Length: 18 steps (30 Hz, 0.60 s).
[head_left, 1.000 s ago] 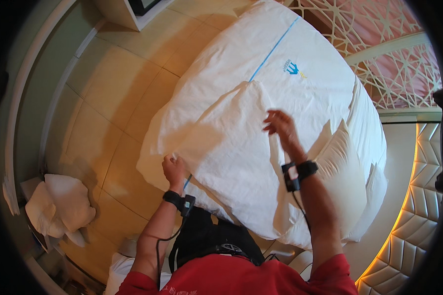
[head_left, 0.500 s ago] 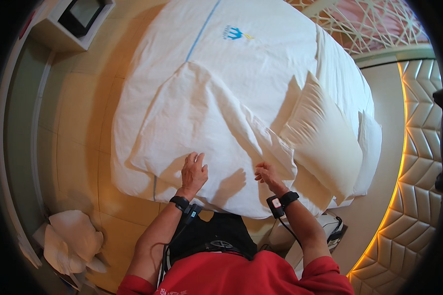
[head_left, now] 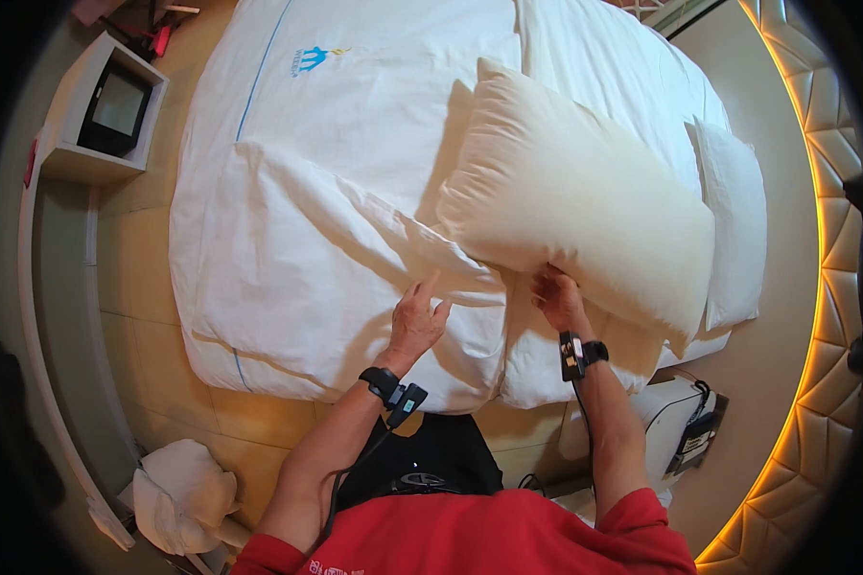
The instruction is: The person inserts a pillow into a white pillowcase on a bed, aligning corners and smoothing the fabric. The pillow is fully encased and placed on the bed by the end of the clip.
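A plump off-white pillow [head_left: 585,201] lies slantwise on the white bed, casting a shadow to its left. At its near edge is my right hand [head_left: 558,295], fingers curled against the cloth, which dimples there; the fingertips are partly hidden. My left hand [head_left: 417,321] hovers over or lightly touches the white duvet [head_left: 288,287], its fingers stretched out and holding nothing. Beside that hand the duvet has a folded-back corner with a raised, creased edge running toward the pillow. Both wrists carry black straps with small devices and cables.
A second white pillow [head_left: 734,225] lies by the padded headboard [head_left: 839,240] with its glowing strip. White bedding [head_left: 184,494] is heaped at lower left. A white bedside unit [head_left: 664,412] stands right of my legs, a boxy white cabinet [head_left: 105,158] at far left.
My view has shifted toward the headboard. My right hand has moved from above the duvet to the pillow's near edge; my left hand has moved right, its fingers more stretched.
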Tool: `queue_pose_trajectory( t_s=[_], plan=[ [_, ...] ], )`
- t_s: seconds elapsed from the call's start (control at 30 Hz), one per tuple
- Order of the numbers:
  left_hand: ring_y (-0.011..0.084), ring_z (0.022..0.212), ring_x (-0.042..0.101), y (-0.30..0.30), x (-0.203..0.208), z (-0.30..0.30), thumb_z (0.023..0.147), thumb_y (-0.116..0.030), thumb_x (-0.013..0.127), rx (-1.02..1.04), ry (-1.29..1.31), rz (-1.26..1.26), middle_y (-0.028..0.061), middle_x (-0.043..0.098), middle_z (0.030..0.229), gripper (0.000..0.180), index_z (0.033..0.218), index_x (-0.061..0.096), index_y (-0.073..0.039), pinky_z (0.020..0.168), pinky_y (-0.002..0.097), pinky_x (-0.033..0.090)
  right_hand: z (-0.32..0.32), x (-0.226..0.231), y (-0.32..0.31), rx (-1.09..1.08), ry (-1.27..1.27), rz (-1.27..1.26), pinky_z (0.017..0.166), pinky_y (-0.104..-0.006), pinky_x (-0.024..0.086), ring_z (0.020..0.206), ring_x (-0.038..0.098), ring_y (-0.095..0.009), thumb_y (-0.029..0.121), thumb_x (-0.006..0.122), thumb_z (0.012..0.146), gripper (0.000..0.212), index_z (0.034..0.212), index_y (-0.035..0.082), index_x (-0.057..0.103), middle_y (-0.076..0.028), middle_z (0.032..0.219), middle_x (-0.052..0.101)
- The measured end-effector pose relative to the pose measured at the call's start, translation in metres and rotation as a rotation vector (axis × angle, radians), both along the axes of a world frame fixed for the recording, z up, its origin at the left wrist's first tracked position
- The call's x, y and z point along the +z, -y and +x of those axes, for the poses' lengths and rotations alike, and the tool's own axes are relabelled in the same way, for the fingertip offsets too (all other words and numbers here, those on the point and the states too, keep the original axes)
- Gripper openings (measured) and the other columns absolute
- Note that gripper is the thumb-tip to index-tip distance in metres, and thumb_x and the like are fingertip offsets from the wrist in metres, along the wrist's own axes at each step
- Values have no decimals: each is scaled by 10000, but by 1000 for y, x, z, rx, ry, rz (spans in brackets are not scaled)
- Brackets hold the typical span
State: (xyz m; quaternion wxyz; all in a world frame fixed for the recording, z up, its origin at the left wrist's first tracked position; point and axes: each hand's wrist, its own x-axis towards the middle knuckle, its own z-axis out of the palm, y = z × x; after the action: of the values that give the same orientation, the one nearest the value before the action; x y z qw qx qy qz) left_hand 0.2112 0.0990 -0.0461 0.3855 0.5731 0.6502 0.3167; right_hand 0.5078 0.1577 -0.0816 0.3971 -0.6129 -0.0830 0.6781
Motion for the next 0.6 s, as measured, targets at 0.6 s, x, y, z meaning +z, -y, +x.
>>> queue_pose_trajectory(
  t_s=[0.6],
  plan=[
    [315, 966, 589, -79, 9, 50, 838, -154, 663, -210, -250, 126, 194, 596, 1097, 334, 1122, 588, 6, 752, 401, 508, 5, 46, -74, 97, 139, 304, 606, -297, 494, 767, 663, -194, 321, 652, 883, 390, 1148, 50, 562, -92, 972, 670]
  ],
)
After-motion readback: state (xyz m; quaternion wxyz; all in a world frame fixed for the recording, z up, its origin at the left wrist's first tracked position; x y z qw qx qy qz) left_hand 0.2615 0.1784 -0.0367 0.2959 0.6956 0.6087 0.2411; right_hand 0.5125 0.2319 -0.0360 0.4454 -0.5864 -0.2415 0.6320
